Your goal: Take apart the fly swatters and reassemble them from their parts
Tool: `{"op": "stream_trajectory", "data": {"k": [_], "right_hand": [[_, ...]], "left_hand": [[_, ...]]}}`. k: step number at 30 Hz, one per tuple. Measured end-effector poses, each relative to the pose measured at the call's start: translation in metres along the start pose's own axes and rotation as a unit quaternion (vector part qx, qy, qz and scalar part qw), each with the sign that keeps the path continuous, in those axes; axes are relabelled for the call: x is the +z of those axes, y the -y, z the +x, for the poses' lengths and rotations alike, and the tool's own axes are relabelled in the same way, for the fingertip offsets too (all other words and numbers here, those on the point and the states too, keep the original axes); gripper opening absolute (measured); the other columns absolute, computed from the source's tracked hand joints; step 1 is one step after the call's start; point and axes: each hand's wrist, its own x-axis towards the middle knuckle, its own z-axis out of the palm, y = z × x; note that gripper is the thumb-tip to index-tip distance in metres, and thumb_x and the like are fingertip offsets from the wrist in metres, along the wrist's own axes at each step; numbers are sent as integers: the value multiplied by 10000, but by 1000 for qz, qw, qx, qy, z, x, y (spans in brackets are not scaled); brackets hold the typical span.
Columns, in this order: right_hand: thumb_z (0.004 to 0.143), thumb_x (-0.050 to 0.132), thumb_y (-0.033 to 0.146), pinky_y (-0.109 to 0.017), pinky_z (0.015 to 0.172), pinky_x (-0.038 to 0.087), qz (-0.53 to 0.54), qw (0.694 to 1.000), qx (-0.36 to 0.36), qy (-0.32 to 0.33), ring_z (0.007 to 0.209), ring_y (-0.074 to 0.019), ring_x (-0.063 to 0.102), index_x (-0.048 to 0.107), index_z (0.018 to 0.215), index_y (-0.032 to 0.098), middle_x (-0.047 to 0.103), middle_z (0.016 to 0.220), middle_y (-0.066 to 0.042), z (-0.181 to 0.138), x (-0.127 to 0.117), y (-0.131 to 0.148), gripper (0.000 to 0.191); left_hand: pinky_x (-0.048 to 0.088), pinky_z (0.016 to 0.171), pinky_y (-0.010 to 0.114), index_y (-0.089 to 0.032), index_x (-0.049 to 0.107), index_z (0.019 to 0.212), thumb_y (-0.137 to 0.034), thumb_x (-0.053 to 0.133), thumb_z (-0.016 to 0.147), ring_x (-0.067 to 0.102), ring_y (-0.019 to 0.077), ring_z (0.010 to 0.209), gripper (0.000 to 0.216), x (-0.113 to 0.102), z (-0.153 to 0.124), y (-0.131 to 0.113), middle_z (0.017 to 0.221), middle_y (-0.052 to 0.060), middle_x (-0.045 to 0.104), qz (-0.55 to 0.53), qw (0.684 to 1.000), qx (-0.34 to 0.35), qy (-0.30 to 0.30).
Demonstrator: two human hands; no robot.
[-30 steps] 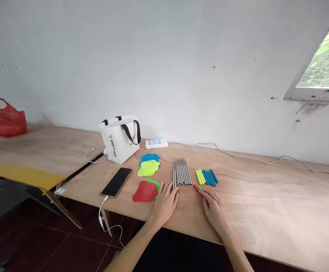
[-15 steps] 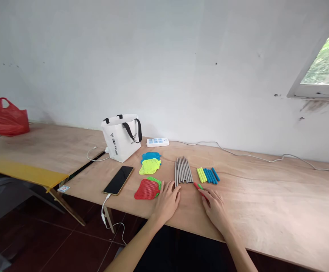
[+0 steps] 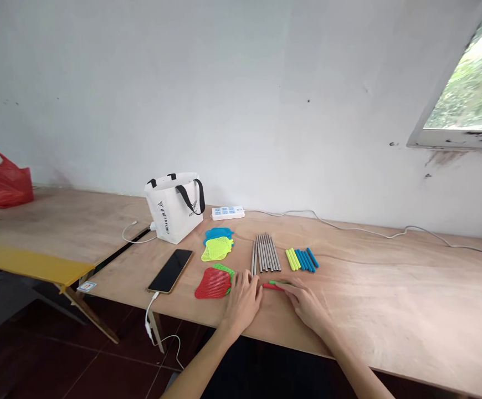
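Observation:
My left hand (image 3: 243, 299) lies flat on the plywood table (image 3: 390, 299), fingers spread, its tips next to the red mesh piece (image 3: 213, 283) and the near end of a grey rod. My right hand (image 3: 305, 303) rests beside it, fingers curled on short red and green sticks (image 3: 275, 285) that lie crosswise between both hands. Behind them lie several grey metal rods (image 3: 265, 252) in a row, yellow sticks (image 3: 293, 259) and blue sticks (image 3: 307, 259). Yellow and blue mesh pieces (image 3: 217, 244) sit to the left.
A black phone (image 3: 170, 270) on a white cable lies left of the red mesh piece. A white tote bag (image 3: 177, 206) and a power strip (image 3: 227, 212) stand near the wall. A red plastic bag (image 3: 0, 180) sits far left. A window (image 3: 469, 94) is at the upper right.
My right hand has slid left toward my left hand, dragging the red and green sticks with it; they now lie crosswise. The left hand has barely moved.

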Motion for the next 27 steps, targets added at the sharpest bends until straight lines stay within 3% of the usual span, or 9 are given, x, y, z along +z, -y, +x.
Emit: {"op": "stream_trajectory", "data": {"k": [3,6,15,20,27], "right_hand": [[988,371,118,-350,930,562,9,999,-30,7,1083,-197,665,689,1292,334,682,1152,-63,15,4,-2,490],[992,396,127,-385,938,566,-9,998,-59,-1,1063,-216,664,698,1274,333,700,1136,-63,28,9,-4,462],[1012,409,195,-404,906,570,-44,996,-63,-37,1022,-237,649,734,1156,271,671,1118,-93,46,20,-17,364],[1008,423,192,-387,878,569,-51,996,-63,-35,988,-231,635,727,1181,294,659,1055,-80,48,20,-19,364],[1015,416,206,-410,901,554,-55,996,-60,-34,991,-237,619,714,1178,273,650,1081,-85,50,22,-21,346]], "left_hand": [[469,1016,533,-202,584,1058,-246,441,1002,573,310,1128,160,4,-1,2,1207,119,572,-3,1000,-2,-8],[418,1078,591,-198,576,1146,-288,420,1014,545,344,1246,223,11,-3,5,1374,150,536,-7,1000,-9,-22],[325,1163,618,-168,464,1427,-321,414,1019,474,367,1375,439,21,-3,7,1577,172,398,-14,1000,-18,4],[298,1175,629,-193,375,1527,-325,385,1026,428,356,1417,518,21,-2,7,1597,155,396,-20,1000,-11,3],[259,1191,648,-182,377,1540,-316,382,1023,411,349,1437,535,19,-2,6,1601,147,405,-15,1000,-16,18]]}}
